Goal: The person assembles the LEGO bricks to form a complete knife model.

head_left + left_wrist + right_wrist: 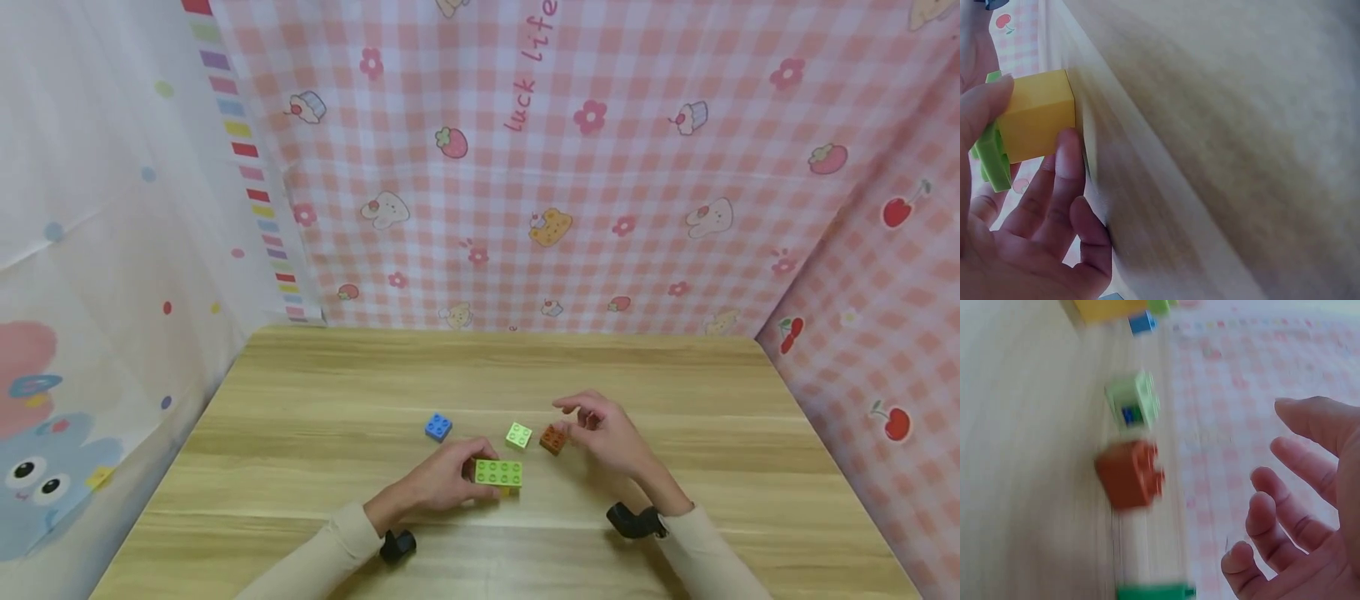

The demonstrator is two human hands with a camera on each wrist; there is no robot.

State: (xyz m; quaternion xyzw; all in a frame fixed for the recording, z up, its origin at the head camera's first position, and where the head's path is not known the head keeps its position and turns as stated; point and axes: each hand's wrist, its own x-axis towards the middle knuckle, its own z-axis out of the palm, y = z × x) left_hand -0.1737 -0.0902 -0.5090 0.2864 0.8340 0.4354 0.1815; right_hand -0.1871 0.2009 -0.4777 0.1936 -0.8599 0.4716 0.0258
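My left hand (450,477) grips a stack of toy building bricks: a flat lime-green brick (498,472) on top of a yellow brick (1038,115). Thumb and fingertips press the yellow brick's sides, and its base is close to the tabletop. Above and just right of a brown brick (552,439) hovers my right hand (611,435), with loosely bent fingers and nothing between them. In the right wrist view the brown brick (1127,475) stands studs up, apart from those fingers. A pale green brick (518,435) lies just left of it.
A blue brick (438,427) sits on the wooden table (360,375), beyond my left hand. At the right wrist view's lower edge a dark green brick (1157,592) shows; my right hand hides it from the head view. Patterned cloth (525,183) hangs behind the table.
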